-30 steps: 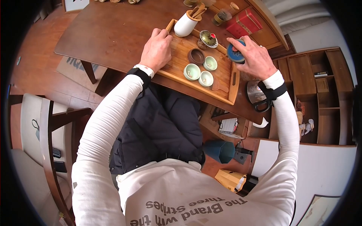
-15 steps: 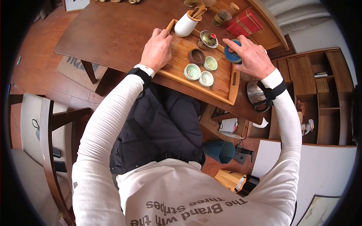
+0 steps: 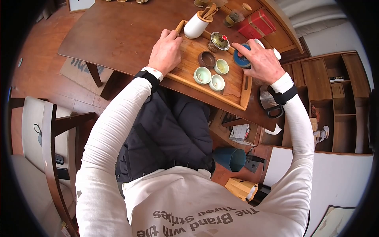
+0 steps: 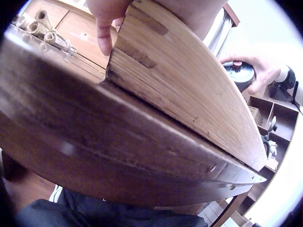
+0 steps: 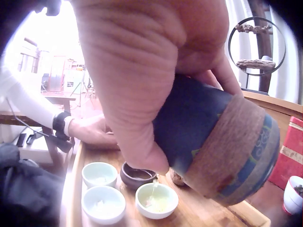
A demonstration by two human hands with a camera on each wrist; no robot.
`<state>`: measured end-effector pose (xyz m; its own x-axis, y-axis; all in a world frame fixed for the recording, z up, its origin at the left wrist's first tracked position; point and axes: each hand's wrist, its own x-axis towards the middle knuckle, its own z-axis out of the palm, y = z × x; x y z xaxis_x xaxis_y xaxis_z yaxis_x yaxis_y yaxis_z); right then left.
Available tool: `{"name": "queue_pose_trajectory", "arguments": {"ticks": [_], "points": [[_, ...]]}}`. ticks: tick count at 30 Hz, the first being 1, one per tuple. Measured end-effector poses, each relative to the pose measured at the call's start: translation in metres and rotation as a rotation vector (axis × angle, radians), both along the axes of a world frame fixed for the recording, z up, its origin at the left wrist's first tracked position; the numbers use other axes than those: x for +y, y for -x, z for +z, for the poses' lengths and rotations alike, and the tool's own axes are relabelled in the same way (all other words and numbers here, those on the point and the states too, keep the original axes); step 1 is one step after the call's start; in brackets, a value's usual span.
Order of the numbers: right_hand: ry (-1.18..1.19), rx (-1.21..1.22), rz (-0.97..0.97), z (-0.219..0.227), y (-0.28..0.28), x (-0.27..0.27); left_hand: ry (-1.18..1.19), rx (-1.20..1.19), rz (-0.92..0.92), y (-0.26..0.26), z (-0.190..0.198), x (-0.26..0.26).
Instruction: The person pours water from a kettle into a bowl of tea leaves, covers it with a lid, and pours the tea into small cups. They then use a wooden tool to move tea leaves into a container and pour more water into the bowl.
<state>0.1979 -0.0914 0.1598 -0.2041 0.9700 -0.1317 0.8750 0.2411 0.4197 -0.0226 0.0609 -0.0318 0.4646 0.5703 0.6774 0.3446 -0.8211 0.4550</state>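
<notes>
At the tray's 2 o'clock, blue pot in right hand's grip has edged closer, pouring; back green cup yellower than before, so filling's underway. Left hand grips tray at 10 o'clock

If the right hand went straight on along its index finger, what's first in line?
Probably the patterned lid with the red knob, by the head view. Depth is unclear, so the right hand and its blue container might pass above it.
</notes>
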Motion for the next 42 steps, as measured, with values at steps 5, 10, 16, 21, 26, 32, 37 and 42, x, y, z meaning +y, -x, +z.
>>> {"name": "queue_pose_trajectory", "arguments": {"ticks": [5, 10, 16, 21, 26, 32, 37, 42], "points": [[-0.034, 0.127, -0.068, -0.012, -0.014, -0.003, -0.01, 0.0, 0.001, -0.001, 0.0, 0.0], [-0.168, 0.591, -0.177, -0.033, -0.03, -0.011, 0.046, 0.052, 0.012, 0.001, 0.002, -0.001], [-0.041, 0.587, -0.246, -0.034, -0.004, -0.03, 0.013, 0.016, 0.002, 0.0, 0.002, -0.001], [-0.012, 0.333, -0.08, -0.037, 0.015, -0.036, 0.016, 0.029, 0.004, 0.001, 0.003, -0.002], [0.016, 0.186, -0.005, -0.031, 0.028, -0.038, 0.007, 0.013, 0.001, 0.001, 0.001, -0.001], [0.041, 0.104, 0.026, -0.011, 0.041, -0.041, 0.007, 0.01, 0.003, 0.0, 0.001, -0.001], [0.03, 0.092, 0.043, 0.003, 0.045, -0.043, 0.0, 0.002, -0.005, 0.001, 0.0, 0.0], [-0.028, 0.068, 0.111, 0.013, 0.046, -0.043, -0.007, 0.001, 0.005, 0.0, -0.002, 0.0]]}}
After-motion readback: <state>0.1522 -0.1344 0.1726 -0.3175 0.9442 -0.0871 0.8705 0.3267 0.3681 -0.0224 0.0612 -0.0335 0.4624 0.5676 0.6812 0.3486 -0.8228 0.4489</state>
